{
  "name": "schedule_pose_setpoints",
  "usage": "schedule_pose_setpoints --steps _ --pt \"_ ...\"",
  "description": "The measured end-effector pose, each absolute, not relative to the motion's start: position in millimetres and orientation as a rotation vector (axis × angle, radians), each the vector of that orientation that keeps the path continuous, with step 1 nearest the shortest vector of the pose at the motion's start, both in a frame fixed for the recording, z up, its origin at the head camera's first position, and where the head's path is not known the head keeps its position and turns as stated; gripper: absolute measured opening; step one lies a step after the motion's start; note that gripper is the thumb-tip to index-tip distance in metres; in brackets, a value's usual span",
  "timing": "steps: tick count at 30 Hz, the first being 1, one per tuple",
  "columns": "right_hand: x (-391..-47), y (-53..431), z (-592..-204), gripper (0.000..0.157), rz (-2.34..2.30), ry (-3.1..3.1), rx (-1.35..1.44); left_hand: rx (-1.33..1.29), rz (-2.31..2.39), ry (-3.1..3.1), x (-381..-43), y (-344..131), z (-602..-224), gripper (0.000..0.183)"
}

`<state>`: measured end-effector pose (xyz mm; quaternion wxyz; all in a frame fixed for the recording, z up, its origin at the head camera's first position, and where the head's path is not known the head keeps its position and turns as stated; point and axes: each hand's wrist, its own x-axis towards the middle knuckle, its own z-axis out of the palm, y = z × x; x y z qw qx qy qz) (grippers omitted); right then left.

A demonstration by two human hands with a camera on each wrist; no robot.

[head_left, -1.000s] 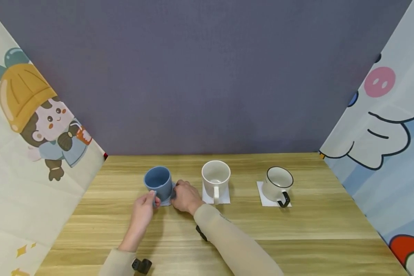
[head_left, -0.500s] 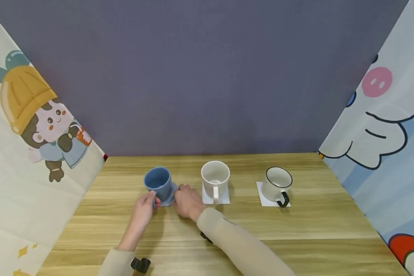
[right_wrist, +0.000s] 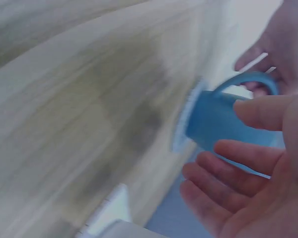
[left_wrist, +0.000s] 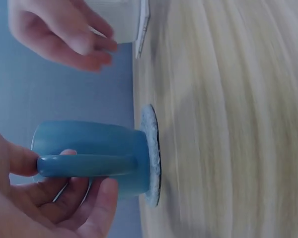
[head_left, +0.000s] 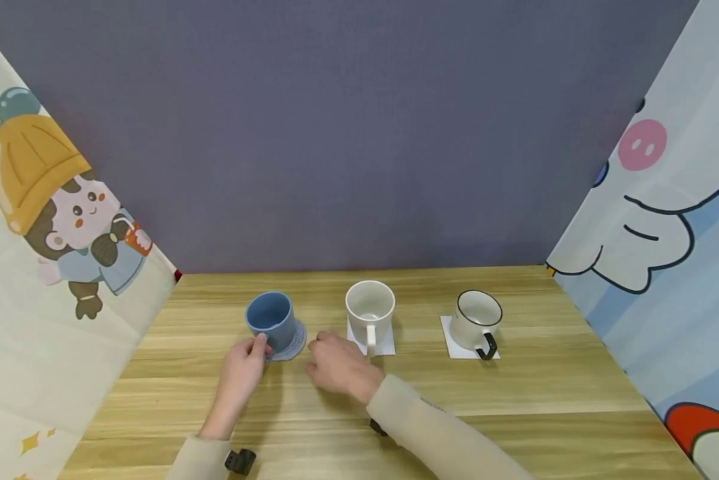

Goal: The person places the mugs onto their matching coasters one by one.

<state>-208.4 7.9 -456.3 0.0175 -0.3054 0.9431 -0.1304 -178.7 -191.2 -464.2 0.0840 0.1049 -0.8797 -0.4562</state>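
A blue mug (head_left: 273, 320) stands upright on a round grey-blue coaster (head_left: 298, 340) at the left of the table. My left hand (head_left: 244, 365) holds the mug by its handle (left_wrist: 87, 165), thumb and fingers about it in the left wrist view. Between that mug and a white mug (head_left: 370, 310), my right hand (head_left: 338, 363) hovers apart from both, holding nothing. Its fingers (right_wrist: 223, 183) are loosely bent in the right wrist view. The white mug sits on a white square coaster (head_left: 386, 343), its handle toward me.
Farther right, a white mug with a black rim and black handle (head_left: 478, 320) stands on another white square coaster (head_left: 453, 345). A grey panel (head_left: 359, 133) rises behind the wooden table (head_left: 311, 440). Printed cloths hang at the left (head_left: 29, 333) and right (head_left: 653, 240).
My right hand has let go of the round coaster's edge and drawn back to the right and toward me. The left hand stays on the blue mug's handle.
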Motion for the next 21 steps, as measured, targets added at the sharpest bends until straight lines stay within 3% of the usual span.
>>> schedule_pose_setpoints --steps 5,13,21 --pt "-195.2 21.2 -440.4 0.015 -0.476 2.967 -1.08 0.268 -1.142 -2.634 -176.5 -190.9 -464.5 0.04" --pt "-181.2 44.3 -414.0 0.019 -0.692 3.044 -1.197 0.191 -0.814 -2.592 -167.6 -185.7 -459.6 0.033" --pt "-182.4 76.6 -410.7 0.013 -0.96 3.145 -1.206 -0.085 -0.568 -2.312 -164.5 -176.5 -449.6 0.02"
